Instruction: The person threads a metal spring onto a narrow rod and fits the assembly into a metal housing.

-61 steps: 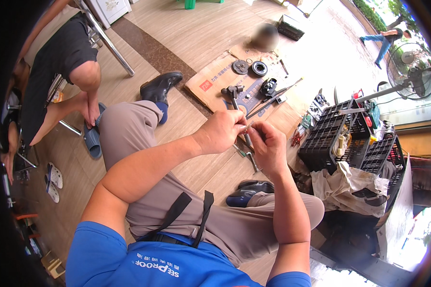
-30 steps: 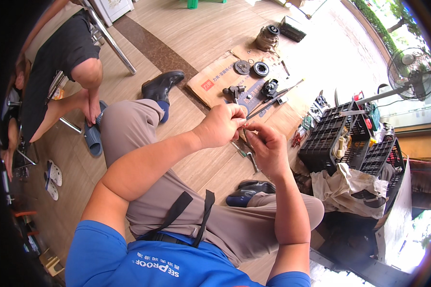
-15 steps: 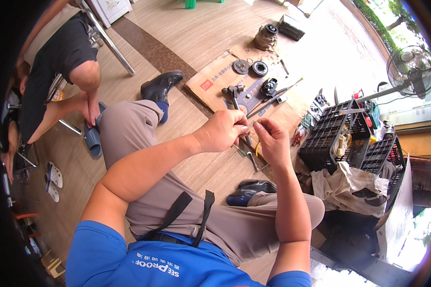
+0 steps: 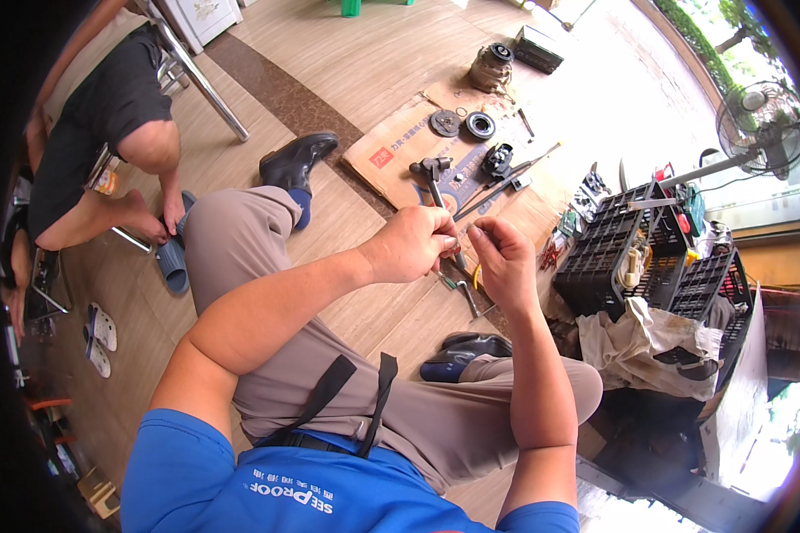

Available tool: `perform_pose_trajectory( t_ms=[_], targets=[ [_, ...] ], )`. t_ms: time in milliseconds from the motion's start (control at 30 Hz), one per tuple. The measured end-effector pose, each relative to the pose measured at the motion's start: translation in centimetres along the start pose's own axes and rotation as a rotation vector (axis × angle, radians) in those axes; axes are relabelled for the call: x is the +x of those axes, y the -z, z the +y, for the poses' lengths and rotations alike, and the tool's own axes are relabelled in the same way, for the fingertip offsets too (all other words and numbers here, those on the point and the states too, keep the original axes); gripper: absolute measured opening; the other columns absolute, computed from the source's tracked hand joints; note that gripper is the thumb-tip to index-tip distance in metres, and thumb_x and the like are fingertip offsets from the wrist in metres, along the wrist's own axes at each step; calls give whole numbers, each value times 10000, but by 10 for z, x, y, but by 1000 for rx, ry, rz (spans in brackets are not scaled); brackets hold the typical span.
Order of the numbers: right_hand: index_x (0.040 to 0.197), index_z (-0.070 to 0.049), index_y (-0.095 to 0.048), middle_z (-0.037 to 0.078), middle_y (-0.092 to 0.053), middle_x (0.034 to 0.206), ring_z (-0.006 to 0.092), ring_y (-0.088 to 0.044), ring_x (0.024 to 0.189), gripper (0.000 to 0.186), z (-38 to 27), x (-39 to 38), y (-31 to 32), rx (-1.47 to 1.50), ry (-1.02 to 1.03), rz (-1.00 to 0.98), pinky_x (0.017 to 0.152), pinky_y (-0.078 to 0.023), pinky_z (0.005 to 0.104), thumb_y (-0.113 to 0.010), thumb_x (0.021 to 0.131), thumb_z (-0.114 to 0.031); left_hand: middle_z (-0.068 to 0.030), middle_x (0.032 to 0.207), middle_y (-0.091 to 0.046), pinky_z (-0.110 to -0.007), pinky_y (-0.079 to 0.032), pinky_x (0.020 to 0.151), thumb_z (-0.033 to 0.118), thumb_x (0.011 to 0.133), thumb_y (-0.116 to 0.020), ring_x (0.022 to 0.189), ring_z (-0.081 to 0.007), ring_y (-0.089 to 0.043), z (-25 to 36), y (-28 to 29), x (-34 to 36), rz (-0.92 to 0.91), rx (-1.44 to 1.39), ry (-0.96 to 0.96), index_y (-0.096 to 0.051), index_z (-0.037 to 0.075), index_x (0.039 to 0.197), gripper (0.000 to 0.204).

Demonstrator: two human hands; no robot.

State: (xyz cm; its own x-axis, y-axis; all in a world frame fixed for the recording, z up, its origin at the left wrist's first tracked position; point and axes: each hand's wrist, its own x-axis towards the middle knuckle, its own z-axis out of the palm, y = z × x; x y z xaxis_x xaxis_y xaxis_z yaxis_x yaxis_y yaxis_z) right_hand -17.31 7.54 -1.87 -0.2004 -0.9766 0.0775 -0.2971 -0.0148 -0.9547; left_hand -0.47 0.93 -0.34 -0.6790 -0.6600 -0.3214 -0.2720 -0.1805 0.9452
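My left hand (image 4: 418, 240) is closed around a small part (image 4: 456, 242) that I cannot make out clearly. Just right of it, my right hand (image 4: 502, 258) has thumb and forefinger pinched, their content too small to name. Behind my hands a hammer (image 4: 432, 169) lies across the cardboard (image 4: 378, 138), its handle partly hidden. The cardboard also bears a flat disc (image 4: 444, 123), a black ring (image 4: 479, 126), a black assembly (image 4: 498, 159) and long rods (image 4: 529, 171). A metal tool (image 4: 469, 302) lies on the floor beneath my hands.
At left a person's bare leg (image 4: 151, 147) is beside a chair and blue slippers (image 4: 173, 266). At right stand black crates (image 4: 596, 258) with tools, a cloth (image 4: 649, 355) and a fan (image 4: 756, 129). A cylindrical unit (image 4: 491, 67) and dark box (image 4: 540, 49) are at back.
My right hand has drawn slightly up and right, away from my left, which dipped slightly. The other person's feet shifted. A walker seen outside two seconds ago is gone.
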Motion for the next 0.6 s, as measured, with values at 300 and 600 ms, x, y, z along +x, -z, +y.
perform_pose_trajectory(
  t_ms=[300,600],
  targets=[
    [901,-1,-649,-9,-556,636,44,-464,607,92,-10,-1,0,-59,17,-26,541,-398,230,-642,907,-92,-93,763,-645,-286,-495,516,48,938,-539,564,-129,-603,-2,-3,0,23,-36,-5,-591,-43,902,111],
    [900,7,-653,-52,-541,677,27,-452,623,119,11,6,1,67,-152,-28,540,-374,210,-630,921,-108,-43,766,-604,-228,-501,506,58,958,-524,586,-89,-591,-1,6,1,-11,-163,-15,-567,4,904,87]
  ],
)
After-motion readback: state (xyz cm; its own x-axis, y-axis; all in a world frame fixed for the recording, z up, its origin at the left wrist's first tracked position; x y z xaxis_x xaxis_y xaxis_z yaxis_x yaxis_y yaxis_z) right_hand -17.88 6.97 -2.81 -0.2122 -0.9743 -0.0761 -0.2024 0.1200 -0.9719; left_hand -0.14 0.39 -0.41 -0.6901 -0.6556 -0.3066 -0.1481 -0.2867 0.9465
